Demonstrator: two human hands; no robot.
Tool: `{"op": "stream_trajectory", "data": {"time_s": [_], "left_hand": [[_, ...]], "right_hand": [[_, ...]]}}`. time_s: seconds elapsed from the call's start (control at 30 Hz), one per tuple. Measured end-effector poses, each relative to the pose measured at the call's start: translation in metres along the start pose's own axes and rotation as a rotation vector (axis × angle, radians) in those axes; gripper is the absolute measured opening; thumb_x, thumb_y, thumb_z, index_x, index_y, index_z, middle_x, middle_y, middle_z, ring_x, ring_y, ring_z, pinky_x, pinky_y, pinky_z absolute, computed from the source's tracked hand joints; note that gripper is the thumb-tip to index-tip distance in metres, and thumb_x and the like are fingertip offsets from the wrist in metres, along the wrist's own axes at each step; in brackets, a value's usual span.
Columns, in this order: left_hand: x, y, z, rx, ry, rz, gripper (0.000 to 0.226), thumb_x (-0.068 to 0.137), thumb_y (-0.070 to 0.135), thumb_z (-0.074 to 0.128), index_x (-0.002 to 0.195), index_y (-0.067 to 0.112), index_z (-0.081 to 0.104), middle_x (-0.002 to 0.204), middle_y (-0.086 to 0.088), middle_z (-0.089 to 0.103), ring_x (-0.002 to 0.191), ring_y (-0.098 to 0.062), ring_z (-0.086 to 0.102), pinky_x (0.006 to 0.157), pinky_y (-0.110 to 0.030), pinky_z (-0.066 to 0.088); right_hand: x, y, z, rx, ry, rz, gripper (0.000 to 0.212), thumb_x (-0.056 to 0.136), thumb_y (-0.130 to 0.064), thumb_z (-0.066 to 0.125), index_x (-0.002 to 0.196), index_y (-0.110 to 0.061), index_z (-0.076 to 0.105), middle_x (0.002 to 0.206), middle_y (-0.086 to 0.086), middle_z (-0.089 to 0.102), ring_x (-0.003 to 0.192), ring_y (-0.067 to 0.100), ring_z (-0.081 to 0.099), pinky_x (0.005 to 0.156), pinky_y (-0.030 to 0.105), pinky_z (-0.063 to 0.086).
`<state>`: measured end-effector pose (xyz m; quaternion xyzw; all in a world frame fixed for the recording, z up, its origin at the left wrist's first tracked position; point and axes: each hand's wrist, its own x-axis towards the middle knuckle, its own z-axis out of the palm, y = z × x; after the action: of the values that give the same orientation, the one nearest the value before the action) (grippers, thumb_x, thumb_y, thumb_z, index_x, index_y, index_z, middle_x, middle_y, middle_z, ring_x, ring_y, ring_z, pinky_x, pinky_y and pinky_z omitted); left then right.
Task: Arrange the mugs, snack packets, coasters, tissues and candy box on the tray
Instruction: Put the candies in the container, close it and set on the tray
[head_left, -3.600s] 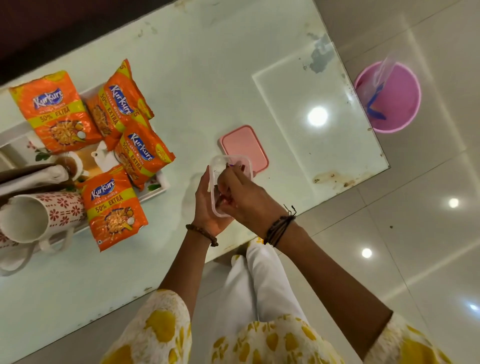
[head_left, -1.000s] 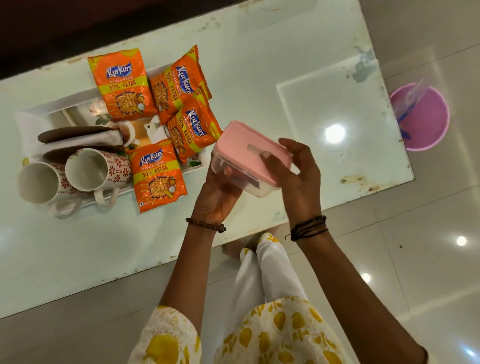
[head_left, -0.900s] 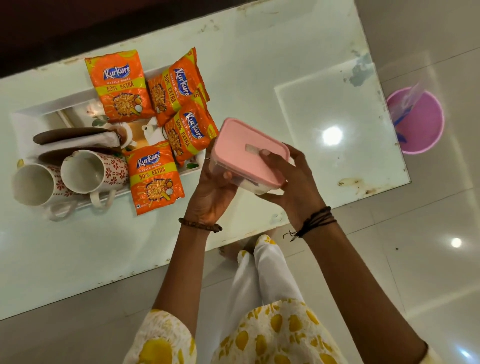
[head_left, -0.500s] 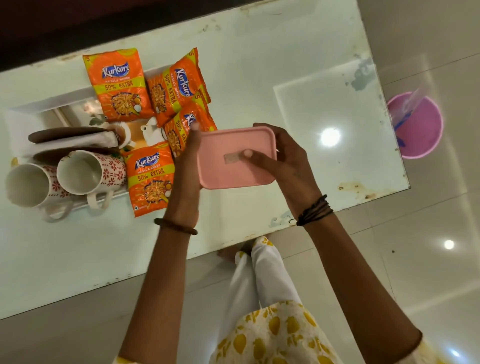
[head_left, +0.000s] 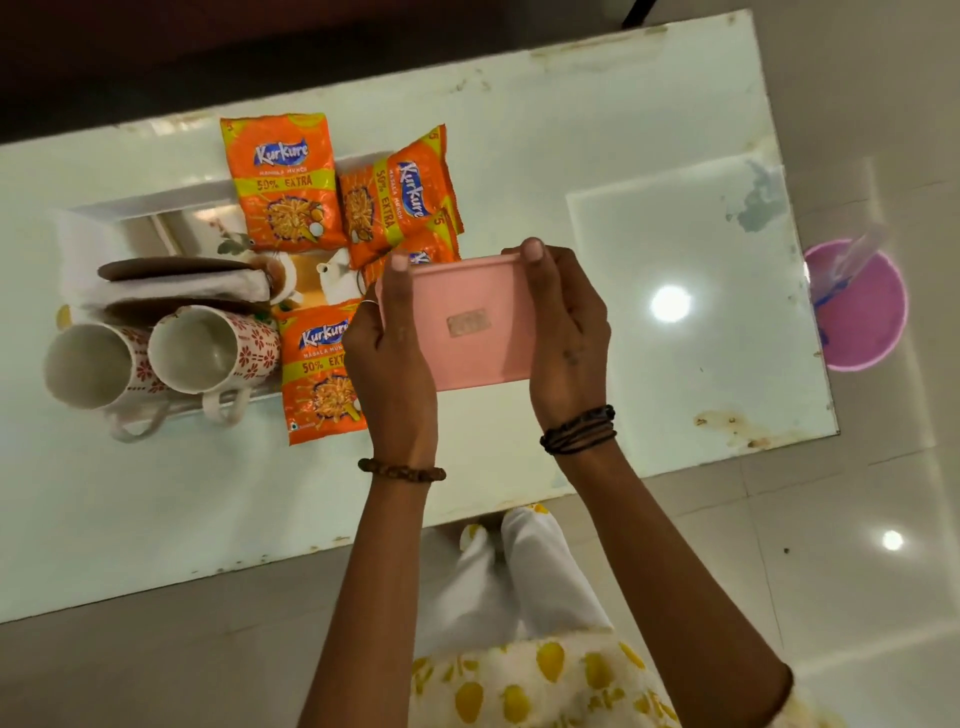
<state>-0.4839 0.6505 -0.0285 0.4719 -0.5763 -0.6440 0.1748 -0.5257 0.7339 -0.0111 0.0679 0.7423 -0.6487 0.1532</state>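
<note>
1. Head view, step: candy box (head_left: 467, 325), pink lid on, held above the table (head_left: 597, 130) just right of the tray (head_left: 150, 205). Judged the last item to place.
2. Head view, next move: calls for a free spot; four Kurkure packets (head_left: 283, 182), two mugs (head_left: 208, 348), tissues (head_left: 182, 286) and brown coasters (head_left: 171, 267) crowd the tray.
3. Head view, hands: left hand (head_left: 387, 364) clasps the box's left end; right hand (head_left: 569, 332) clasps the right end, fingers curled over the far edge.

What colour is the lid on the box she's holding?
The lid is plain pink, with a small label at its centre; the head view shows it clearly.
</note>
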Motion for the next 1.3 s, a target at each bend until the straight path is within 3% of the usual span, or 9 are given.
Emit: {"op": "stream_trajectory", "data": {"time_s": [0.23,0.3,0.37,0.47,0.8,0.97,1.07,1.2,1.3], "left_hand": [[0.052,0.033,-0.067,0.065,0.166,0.097,0.019,0.094,0.040,0.044,0.091,0.021,0.048,0.079,0.013,0.059,0.065,0.020,0.057,0.056,-0.003,0.044],[0.076,0.047,-0.097,0.204,0.169,0.107,0.035,0.093,0.047,0.041,0.107,0.015,0.047,0.104,-0.005,0.058,0.098,0.000,0.060,0.083,-0.024,0.052],[0.100,0.064,-0.128,0.273,0.064,0.150,0.028,0.095,0.045,0.039,0.090,0.019,0.046,0.094,-0.003,0.054,0.095,-0.018,0.057,0.077,-0.038,0.051],[0.138,0.086,-0.166,0.281,-0.096,0.118,0.028,0.095,0.035,0.046,0.071,0.027,0.035,0.083,0.008,0.051,0.069,-0.002,0.061,0.050,-0.021,0.055],[0.267,0.062,-0.211,0.479,-0.215,-0.093,0.026,0.091,0.021,0.057,0.071,0.014,0.041,0.100,-0.015,0.058,0.063,-0.021,0.061,0.041,-0.025,0.055],[0.295,0.040,-0.219,0.529,-0.211,-0.133,0.017,0.092,0.018,0.054,0.091,0.002,0.049,0.103,-0.018,0.060,0.081,-0.035,0.063,0.051,-0.036,0.058],[0.300,0.025,-0.225,0.594,-0.196,-0.136,0.033,0.091,0.021,0.056,0.108,-0.007,0.054,0.115,-0.024,0.062,0.099,-0.041,0.063,0.077,-0.055,0.054],[0.302,0.012,-0.230,0.662,-0.187,-0.107,0.010,0.089,0.019,0.057,0.085,0.009,0.057,0.119,-0.022,0.061,0.106,-0.035,0.060,0.091,-0.047,0.050],[0.298,0.005,-0.234,0.474,-0.204,-0.130,0.027,0.088,0.004,0.056,0.114,0.006,0.047,0.110,-0.017,0.053,0.098,-0.025,0.053,0.087,-0.041,0.053]], "right_hand": [[0.007,-0.019,0.072,-0.142,-0.337,0.002,0.022,0.091,-0.034,0.050,0.099,-0.018,0.038,0.076,-0.004,0.058,0.065,0.005,0.057,0.051,0.016,0.044],[0.012,-0.027,0.099,-0.116,-0.438,0.027,0.023,0.090,-0.027,0.054,0.101,-0.013,0.039,0.088,0.004,0.061,0.077,0.018,0.060,0.060,0.025,0.046],[0.018,-0.034,0.129,-0.110,-0.488,0.044,0.024,0.090,-0.024,0.054,0.105,-0.009,0.044,0.097,0.009,0.061,0.089,0.025,0.061,0.069,0.036,0.049],[0.035,-0.035,0.178,-0.151,-0.447,0.050,0.023,0.087,-0.025,0.059,0.101,-0.007,0.057,0.093,0.007,0.062,0.090,0.027,0.061,0.079,0.042,0.053],[0.091,0.015,0.295,-0.512,-0.241,0.080,0.042,0.080,-0.030,0.069,0.113,-0.006,0.063,0.120,0.013,0.065,0.111,0.027,0.059,0.095,0.032,0.046],[0.096,0.038,0.315,-0.484,-0.172,0.076,0.036,0.077,-0.014,0.071,0.109,-0.007,0.057,0.107,0.016,0.069,0.099,0.028,0.064,0.087,0.043,0.052],[0.094,0.050,0.320,-0.529,-0.193,0.055,0.024,0.078,-0.005,0.065,0.102,-0.007,0.061,0.104,0.016,0.069,0.094,0.030,0.065,0.083,0.046,0.054],[0.088,0.059,0.321,-0.619,-0.239,-0.016,0.023,0.081,0.000,0.058,0.102,-0.004,0.064,0.106,0.016,0.070,0.098,0.028,0.065,0.088,0.038,0.053],[0.077,0.055,0.315,-0.674,-0.257,-0.088,0.029,0.083,-0.003,0.060,0.111,-0.005,0.062,0.113,0.013,0.068,0.105,0.022,0.062,0.091,0.030,0.049]]}}
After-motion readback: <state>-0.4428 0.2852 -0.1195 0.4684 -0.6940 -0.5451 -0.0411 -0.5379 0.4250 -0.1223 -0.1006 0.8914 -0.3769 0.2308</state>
